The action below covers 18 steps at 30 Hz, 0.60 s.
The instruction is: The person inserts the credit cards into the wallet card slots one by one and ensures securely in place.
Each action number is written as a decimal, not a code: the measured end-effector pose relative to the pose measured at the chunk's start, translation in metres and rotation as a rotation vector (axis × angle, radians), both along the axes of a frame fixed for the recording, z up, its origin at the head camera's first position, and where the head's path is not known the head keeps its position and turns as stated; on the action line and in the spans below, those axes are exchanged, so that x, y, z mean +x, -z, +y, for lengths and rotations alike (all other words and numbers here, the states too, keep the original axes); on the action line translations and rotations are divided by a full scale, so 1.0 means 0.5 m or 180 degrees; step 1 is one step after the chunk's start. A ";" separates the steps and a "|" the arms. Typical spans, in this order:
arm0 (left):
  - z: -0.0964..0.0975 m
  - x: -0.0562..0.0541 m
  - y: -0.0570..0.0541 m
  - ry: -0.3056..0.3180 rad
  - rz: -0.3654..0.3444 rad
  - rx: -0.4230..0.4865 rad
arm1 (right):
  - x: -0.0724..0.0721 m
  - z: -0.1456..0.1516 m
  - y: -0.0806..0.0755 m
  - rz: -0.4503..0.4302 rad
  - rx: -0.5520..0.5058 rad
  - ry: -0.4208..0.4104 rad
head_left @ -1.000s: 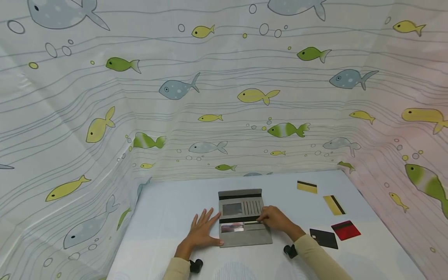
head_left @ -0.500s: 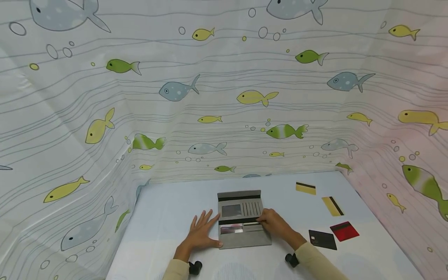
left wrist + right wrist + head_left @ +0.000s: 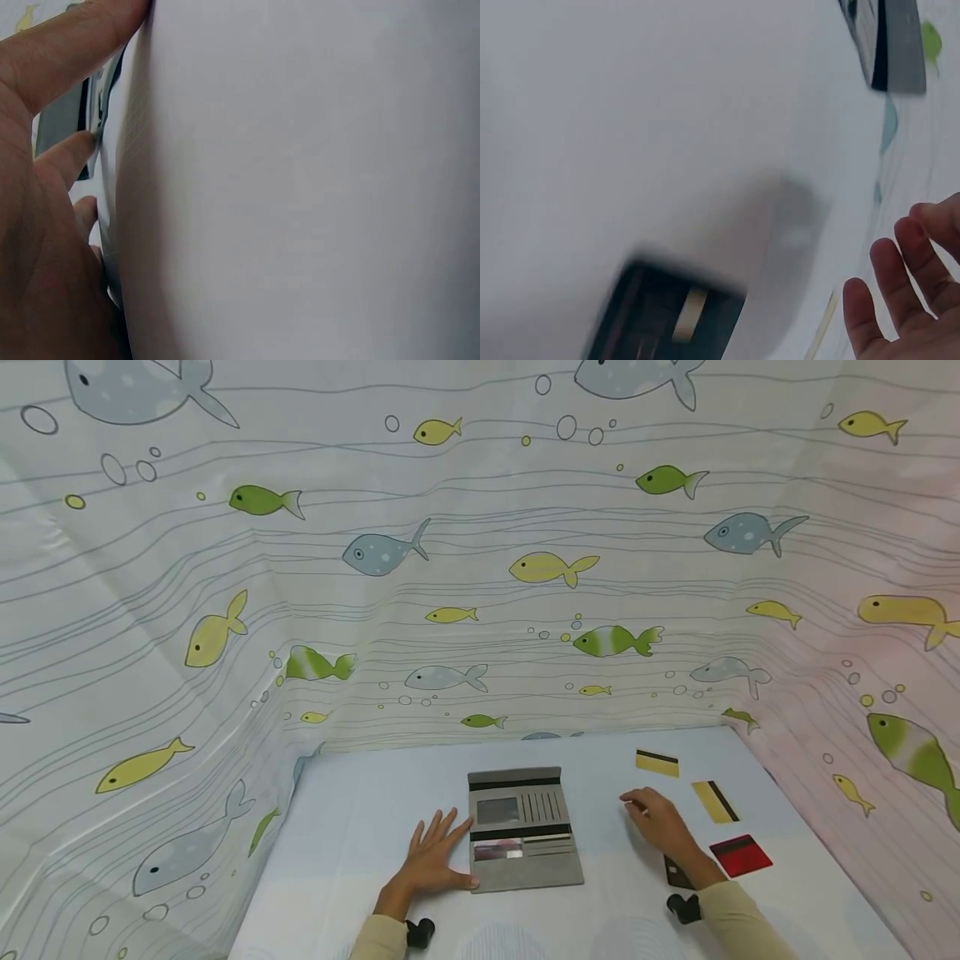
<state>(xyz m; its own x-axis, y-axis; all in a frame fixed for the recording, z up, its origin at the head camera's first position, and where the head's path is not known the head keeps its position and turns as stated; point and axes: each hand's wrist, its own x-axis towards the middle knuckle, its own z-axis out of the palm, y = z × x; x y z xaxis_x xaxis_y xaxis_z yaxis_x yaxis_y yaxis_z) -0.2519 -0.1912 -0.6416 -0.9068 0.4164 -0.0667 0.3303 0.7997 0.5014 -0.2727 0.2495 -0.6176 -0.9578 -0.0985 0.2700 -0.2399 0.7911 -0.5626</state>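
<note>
A grey wallet [image 3: 525, 878] lies unfolded on the table, with a windowed pocket and a row of card slots in its upper half. Across its lower half are a pinkish shiny pocket [image 3: 498, 849] and a pale card edge [image 3: 547, 838] along the right slots. Fingers spread, my left hand [image 3: 429, 862] rests at the wallet's left edge, thumb on its lower corner. My right hand [image 3: 665, 828] hovers right of the wallet, fingers loosely bent and holding nothing. Beneath its wrist sits a black card [image 3: 682, 319], partly hidden in the head view.
Further right lie a red card [image 3: 741, 856] and a gold card [image 3: 716, 802] with a dark stripe. Another gold card [image 3: 657, 763] is toward the back. Fish-patterned sheeting [image 3: 465, 643] stands around the white table [image 3: 360, 802].
My right hand has left the wallet's right slots and moved right, toward the loose cards, now partly covering the black one. My left hand stays at the wallet.
</note>
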 end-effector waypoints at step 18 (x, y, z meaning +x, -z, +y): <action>0.002 0.002 -0.003 -0.0030 -0.0040 0.0010 | 0.023 0.263 0.009 -0.0760 0.0082 0.1269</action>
